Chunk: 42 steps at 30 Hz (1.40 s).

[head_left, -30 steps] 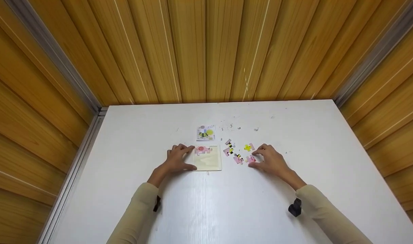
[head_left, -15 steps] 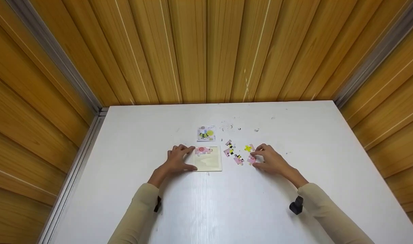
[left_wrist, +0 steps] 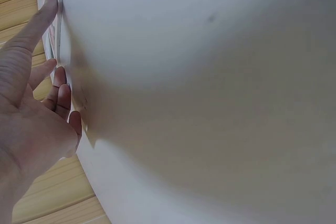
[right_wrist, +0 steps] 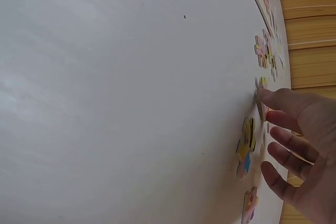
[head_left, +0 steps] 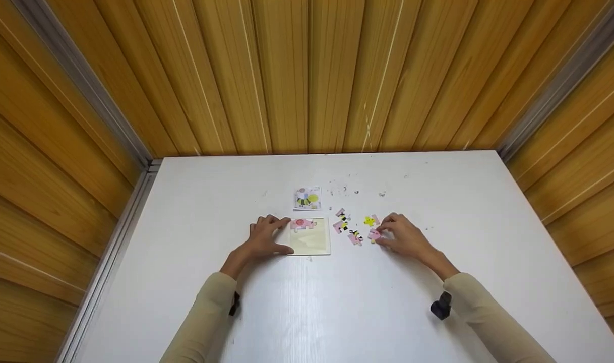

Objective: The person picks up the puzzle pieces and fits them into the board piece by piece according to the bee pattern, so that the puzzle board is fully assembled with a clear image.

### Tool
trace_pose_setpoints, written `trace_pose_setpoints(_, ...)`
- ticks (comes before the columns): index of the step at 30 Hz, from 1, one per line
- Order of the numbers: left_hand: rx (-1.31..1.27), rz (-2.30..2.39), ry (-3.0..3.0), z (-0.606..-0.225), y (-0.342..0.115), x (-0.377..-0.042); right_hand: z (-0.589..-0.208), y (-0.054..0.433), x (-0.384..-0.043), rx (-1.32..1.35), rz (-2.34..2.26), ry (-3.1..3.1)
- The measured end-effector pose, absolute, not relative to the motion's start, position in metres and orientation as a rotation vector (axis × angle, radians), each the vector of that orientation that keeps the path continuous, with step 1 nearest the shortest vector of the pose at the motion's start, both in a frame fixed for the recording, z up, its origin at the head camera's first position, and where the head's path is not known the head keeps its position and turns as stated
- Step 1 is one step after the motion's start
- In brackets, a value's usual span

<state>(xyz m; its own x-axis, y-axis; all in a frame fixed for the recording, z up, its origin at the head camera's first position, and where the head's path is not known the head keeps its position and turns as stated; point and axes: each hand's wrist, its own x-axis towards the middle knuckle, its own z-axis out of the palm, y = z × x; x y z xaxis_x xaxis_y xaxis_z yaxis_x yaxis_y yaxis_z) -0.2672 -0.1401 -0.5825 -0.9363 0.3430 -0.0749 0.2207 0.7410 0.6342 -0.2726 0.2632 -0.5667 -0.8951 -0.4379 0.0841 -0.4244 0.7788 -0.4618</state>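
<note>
My left hand (head_left: 262,238) holds the left side of a shallow, pale wooden puzzle tray (head_left: 309,244), thumb at the near corner and index finger at the far one. Pink jigsaw pieces with a red round shape (head_left: 302,223) lie along the tray's far edge. To the right, my right hand (head_left: 405,239) pinches a pink puzzle piece (head_left: 373,235) between thumb and index finger; the right wrist view shows this piece (right_wrist: 261,98) tilted on edge. Between tray and right hand lie loose pink, yellow and black pieces (head_left: 341,226). A yellow piece (head_left: 369,221) sits just beyond the fingertips.
A small picture card with a bee (head_left: 307,198) lies beyond the tray. More pieces, one yellow and blue (right_wrist: 245,148), lie beneath the right hand. Dark specks (head_left: 356,192) dot the white table (head_left: 297,312). Wood-look panels (head_left: 307,75) stand behind it.
The pink piece in my right fingers has turned, and the fingertips have shifted slightly. My left hand and the tray have stayed in place.
</note>
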Motion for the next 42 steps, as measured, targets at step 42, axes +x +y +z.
trace_pose_setpoints(42, 0.479, 0.926, 2.792, -0.588, -0.141, -0.263, -0.567, 0.138, -0.308, -0.864, -0.798, 2.852)
